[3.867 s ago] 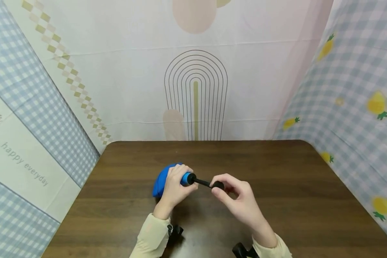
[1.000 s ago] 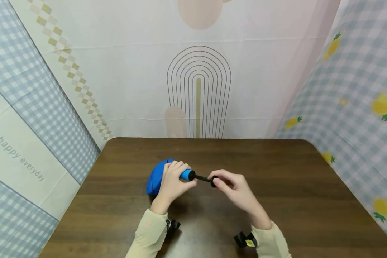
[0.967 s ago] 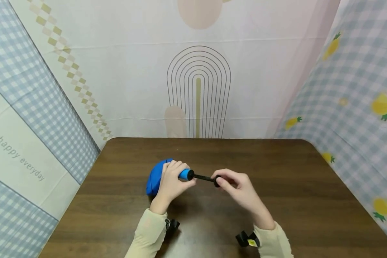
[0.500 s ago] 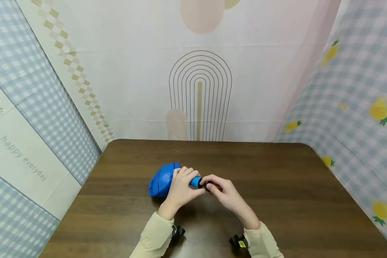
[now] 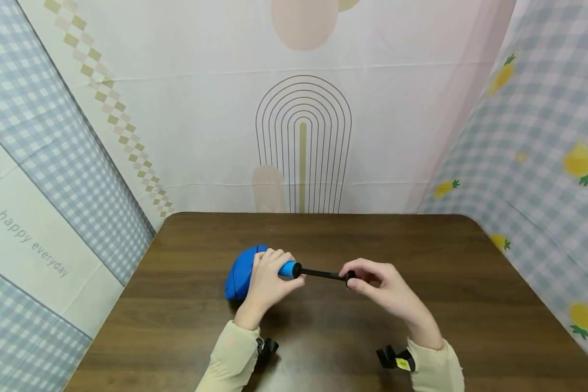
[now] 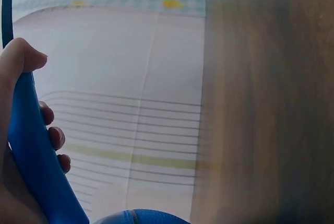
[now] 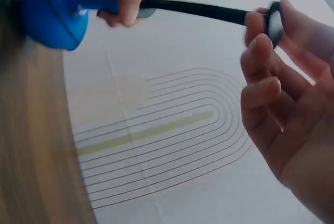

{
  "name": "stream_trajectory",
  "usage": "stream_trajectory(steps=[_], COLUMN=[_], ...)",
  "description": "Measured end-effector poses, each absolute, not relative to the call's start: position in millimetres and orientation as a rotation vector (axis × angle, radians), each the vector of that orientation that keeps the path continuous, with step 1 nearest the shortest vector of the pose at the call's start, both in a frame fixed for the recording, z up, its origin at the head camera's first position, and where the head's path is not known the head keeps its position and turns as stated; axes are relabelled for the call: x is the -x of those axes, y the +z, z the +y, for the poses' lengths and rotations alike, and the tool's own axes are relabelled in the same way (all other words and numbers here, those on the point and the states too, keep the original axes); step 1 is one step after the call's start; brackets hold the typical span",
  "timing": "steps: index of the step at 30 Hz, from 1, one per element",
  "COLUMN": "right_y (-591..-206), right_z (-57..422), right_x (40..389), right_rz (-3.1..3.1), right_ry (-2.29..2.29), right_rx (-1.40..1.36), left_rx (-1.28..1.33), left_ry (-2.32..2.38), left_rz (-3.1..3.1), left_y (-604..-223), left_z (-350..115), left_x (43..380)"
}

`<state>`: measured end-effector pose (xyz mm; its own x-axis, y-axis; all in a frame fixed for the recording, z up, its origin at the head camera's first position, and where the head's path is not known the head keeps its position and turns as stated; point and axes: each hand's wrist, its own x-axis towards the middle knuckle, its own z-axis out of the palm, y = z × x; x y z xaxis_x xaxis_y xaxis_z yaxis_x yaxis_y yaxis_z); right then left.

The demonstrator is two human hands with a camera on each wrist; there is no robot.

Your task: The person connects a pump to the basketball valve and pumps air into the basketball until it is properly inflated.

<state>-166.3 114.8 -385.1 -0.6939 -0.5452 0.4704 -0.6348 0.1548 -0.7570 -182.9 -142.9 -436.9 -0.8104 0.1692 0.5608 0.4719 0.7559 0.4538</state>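
Observation:
A blue hand pump with a rounded, seamed body (image 5: 239, 276) is held above the table. My left hand (image 5: 268, 280) grips its blue tube (image 5: 287, 269), fingers over the top and thumb below. From the tube's black end a thin black rod (image 5: 323, 274) reaches out to the right. The round black knob (image 5: 350, 279) on the rod's tip is pinched between the thumb and fingers of my right hand (image 5: 389, 288). In the left wrist view, fingertips curl round the blue handle (image 6: 34, 145). The right wrist view shows the rod (image 7: 198, 10) drawn well out.
The brown wooden table (image 5: 421, 245) lies under both hands. A pale cloth (image 5: 201, 136) with printed arches hangs behind it. Checked cloths flank both sides, the right one (image 5: 534, 190) printed with yellow fruit. Black camera mounts (image 5: 394, 358) sit at the wrists.
Half a second ago the knob was close against the tube; my right hand has since pulled it rightward, exposing the rod. Earlier the rod was partly out. My left hand keeps its grip.

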Motion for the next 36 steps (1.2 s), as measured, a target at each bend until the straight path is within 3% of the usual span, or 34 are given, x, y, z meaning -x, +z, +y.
stream_trajectory(steps=[12, 27, 36], right_y=[-416, -381, -411], right_z=[58, 115, 62], right_x=[175, 164, 172], right_rz=[-2.372, -2.269, -2.317], right_ry=[1.766, 1.944, 1.913], right_rx=[-1.179, -1.202, -1.029], left_rx=[0.638, 0.589, 0.595], left_ry=[-0.727, -0.783, -0.776], left_rz=[-2.377, -2.399, -2.378], left_y=[-438, -440, -438], left_z=[-137, -135, -134], left_x=[178, 181, 180])
